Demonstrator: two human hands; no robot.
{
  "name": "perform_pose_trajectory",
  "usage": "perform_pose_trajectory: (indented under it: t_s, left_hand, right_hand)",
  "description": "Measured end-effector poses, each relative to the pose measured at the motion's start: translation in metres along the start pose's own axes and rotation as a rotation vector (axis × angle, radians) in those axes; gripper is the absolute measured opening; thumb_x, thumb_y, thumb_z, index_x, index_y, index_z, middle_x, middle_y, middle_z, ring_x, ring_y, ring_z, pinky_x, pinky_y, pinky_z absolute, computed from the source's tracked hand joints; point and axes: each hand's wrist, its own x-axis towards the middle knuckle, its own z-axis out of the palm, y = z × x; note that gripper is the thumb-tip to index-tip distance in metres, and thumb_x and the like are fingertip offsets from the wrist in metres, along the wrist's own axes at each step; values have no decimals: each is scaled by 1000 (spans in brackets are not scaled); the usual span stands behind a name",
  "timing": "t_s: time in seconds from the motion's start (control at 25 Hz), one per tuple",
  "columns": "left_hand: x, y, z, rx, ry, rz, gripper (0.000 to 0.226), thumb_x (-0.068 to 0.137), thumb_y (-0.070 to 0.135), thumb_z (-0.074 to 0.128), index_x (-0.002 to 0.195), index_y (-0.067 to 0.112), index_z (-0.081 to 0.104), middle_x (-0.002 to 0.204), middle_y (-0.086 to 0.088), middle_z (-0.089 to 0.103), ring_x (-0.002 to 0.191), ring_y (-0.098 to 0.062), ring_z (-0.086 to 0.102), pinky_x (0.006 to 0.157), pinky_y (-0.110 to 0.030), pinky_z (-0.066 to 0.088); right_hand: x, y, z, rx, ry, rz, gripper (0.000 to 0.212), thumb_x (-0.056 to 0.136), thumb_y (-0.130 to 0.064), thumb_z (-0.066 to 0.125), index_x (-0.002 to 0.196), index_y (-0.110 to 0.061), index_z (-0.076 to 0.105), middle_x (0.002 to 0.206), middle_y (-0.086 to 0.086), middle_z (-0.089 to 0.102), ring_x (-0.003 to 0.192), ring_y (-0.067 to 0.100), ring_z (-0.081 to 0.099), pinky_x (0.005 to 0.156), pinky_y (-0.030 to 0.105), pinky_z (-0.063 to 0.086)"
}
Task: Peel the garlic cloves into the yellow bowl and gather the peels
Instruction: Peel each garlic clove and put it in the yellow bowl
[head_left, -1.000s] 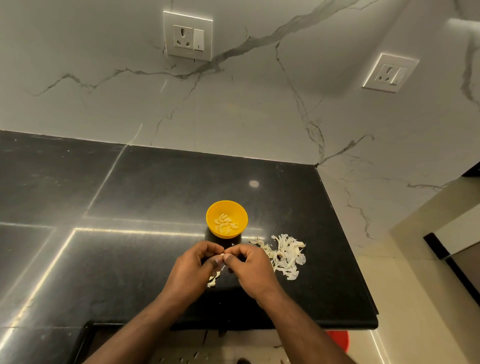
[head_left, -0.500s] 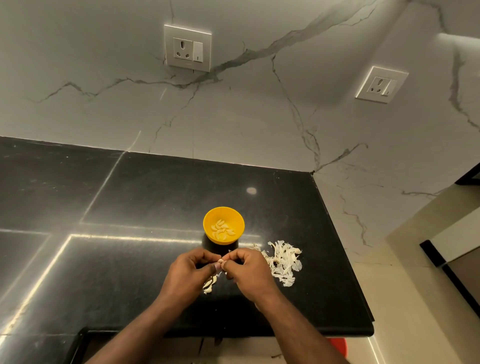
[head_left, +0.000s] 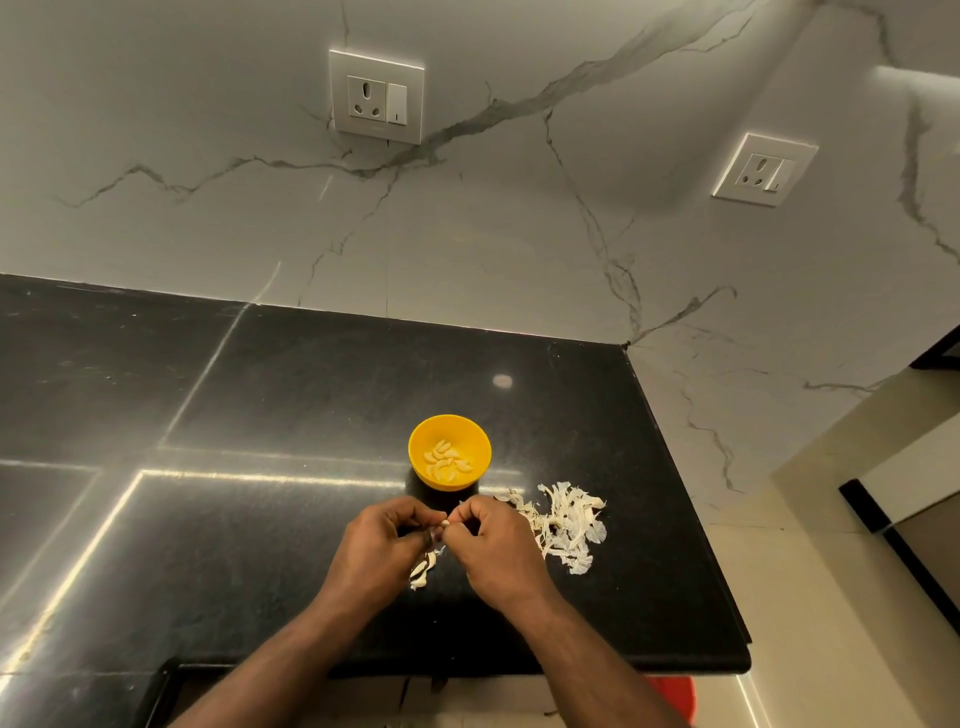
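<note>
Hands barely shifting since a second ago, left hand (head_left: 382, 540) and right hand (head_left: 493, 540) both pinching one garlic clove (head_left: 444, 524) just near of the yellow bowl (head_left: 450, 452). Several peeled cloves (head_left: 447, 460) are sitting inside, peels (head_left: 563, 525) lying scattered right on the counter (head_left: 260, 415), gathering looking undone.

A polished black granite countertop (head_left: 260, 415) fills the lower frame. Two white switched wall sockets sit on the grey-veined marble backsplash (head_left: 519, 234): one (head_left: 377, 97) at twelve o'clock, another (head_left: 764, 169) at two o'clock. A red object (head_left: 675, 693) peeks out at five o'clock.
</note>
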Motion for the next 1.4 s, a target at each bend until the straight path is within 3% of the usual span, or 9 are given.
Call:
perform_pose_trajectory:
  t_s: [0.2,0.36,0.48,0.64,0.84,1.04,1.2,1.28,1.4]
  left_hand:
    - [1,-2,-1,-48,-28,0,34,84,3,77,84,37,78,85,2,78,83,-21,74,81,-47,61]
    - [-1,2,0,-118,-43,2,24,85,0,75,85,23,80,81,-3,78,75,-17,72,72,-39,58]
    - [0,9,0,-194,-60,-6,19,87,-4,71,88,14,77,79,-5,77,69,-10,68,65,-25,53]
    - [0,12,0,-395,-81,-82,10,88,0,70,95,5,75,75,-8,73,66,-11,64,61,-21,51]
    - [-3,14,0,-663,-59,-204,15,91,-1,64,106,-2,69,83,-10,70,72,-14,66,62,-21,54]
    - [3,13,-7,-673,-94,-303,16,91,7,68,105,1,71,85,-10,70,72,-14,64,64,-23,52]
    - [4,13,-6,-626,-91,-335,16,92,8,67,104,0,74,81,-11,70,69,-14,61,64,-24,49]
    - [5,12,-5,-593,-101,-336,16,92,9,67,102,-1,75,80,-10,69,68,-14,59,62,-24,47]
    - [7,11,-4,-547,-104,-324,15,92,10,68,99,-1,76,78,-10,67,66,-14,57,61,-24,45]
  right_hand:
    - [3,1,0,0,15,-1,11,83,-26,66,74,-21,65,68,-7,63,59,1,51,55,21,38]
    - [4,-1,-2,44,8,-2,14,83,-22,67,69,-22,64,62,-8,60,56,1,50,52,19,37]
    - [5,-2,-2,155,-8,19,11,84,-20,68,73,-17,67,62,-5,62,56,3,51,56,25,43]
    - [9,1,-4,329,-40,65,11,87,-19,66,77,-16,71,66,0,67,60,10,60,61,31,49]
    - [10,14,-6,199,-18,93,17,79,-31,62,73,-15,68,64,0,66,60,10,59,65,44,54]
    - [13,28,-23,-16,58,127,26,86,-29,61,63,-17,59,59,-3,61,59,12,56,65,43,52]
    - [17,31,-35,-193,19,121,19,86,-29,72,69,-22,67,65,-8,65,64,6,59,57,23,43]
    - [17,32,-38,-206,-26,115,10,86,-17,73,87,-27,74,83,-17,68,78,5,64,61,10,40]
    - [17,25,-38,-153,0,44,18,89,-21,71,105,-26,77,98,-19,69,86,-2,64,68,7,41]
